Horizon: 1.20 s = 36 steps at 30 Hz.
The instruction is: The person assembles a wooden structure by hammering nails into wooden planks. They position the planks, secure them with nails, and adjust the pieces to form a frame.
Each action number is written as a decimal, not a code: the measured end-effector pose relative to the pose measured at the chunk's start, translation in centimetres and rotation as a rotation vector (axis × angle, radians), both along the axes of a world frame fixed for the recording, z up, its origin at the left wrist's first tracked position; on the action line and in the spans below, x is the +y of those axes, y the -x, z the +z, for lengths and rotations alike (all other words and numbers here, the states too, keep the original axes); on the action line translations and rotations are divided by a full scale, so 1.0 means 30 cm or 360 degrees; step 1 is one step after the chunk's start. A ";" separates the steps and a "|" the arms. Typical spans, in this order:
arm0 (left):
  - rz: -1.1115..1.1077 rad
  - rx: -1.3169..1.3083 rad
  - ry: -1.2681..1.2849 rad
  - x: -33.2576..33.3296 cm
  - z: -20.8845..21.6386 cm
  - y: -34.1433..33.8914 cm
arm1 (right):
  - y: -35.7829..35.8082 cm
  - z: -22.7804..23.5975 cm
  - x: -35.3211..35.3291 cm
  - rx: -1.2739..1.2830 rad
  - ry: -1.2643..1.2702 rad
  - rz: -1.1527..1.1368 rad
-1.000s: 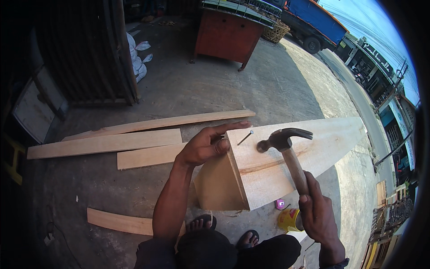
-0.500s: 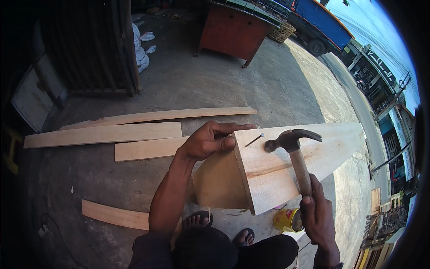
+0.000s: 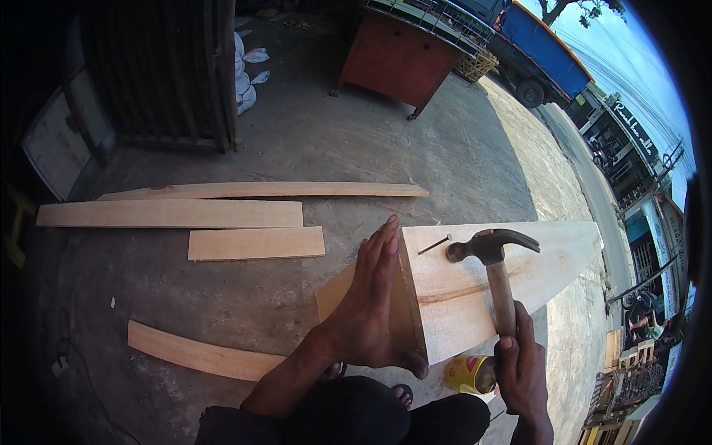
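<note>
A claw hammer point(image 3: 501, 293) with a wooden handle is in my right hand point(image 3: 523, 371), its head over a pale wooden board point(image 3: 460, 319). A nail point(image 3: 435, 245) stands tilted in this board, close to its upper left corner, with the hammer's striking face just to its right. My left hand point(image 3: 363, 315) lies flat along the board's left end, fingers stretched upward and thumb at the lower corner. Another wooden piece point(image 3: 335, 289) joins the board from beneath and is partly hidden by this hand.
Several loose planks point(image 3: 256, 243) lie on the concrete floor to the left, with a curved one point(image 3: 200, 350) nearer me. A yellow can point(image 3: 465, 374) stands beside my right hand. Farther off are a red cabinet point(image 3: 397, 63), white sacks point(image 3: 245, 85) and a blue truck point(image 3: 545, 48).
My left hand has let go of the board's top corner and slid down, flattening against its end. The hammer has shifted slightly right and down along with the board and nail in view.
</note>
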<state>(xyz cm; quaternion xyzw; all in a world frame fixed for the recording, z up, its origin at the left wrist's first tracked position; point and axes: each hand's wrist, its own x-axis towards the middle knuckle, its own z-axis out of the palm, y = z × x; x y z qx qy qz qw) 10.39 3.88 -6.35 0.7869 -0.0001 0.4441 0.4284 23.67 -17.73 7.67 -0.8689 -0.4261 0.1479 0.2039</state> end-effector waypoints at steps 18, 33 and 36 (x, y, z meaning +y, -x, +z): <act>0.0011 -0.0041 -0.0038 -0.010 -0.009 -0.008 | 0.002 0.007 0.005 -0.0011 0.0038 -0.0015; -0.0118 -0.0191 0.0176 -0.018 -0.015 -0.007 | -0.001 0.006 0.006 0.0041 -0.0014 -0.0041; -0.0109 -0.0194 0.0138 -0.013 -0.013 -0.006 | -0.001 0.006 0.005 0.0050 -0.0018 -0.0052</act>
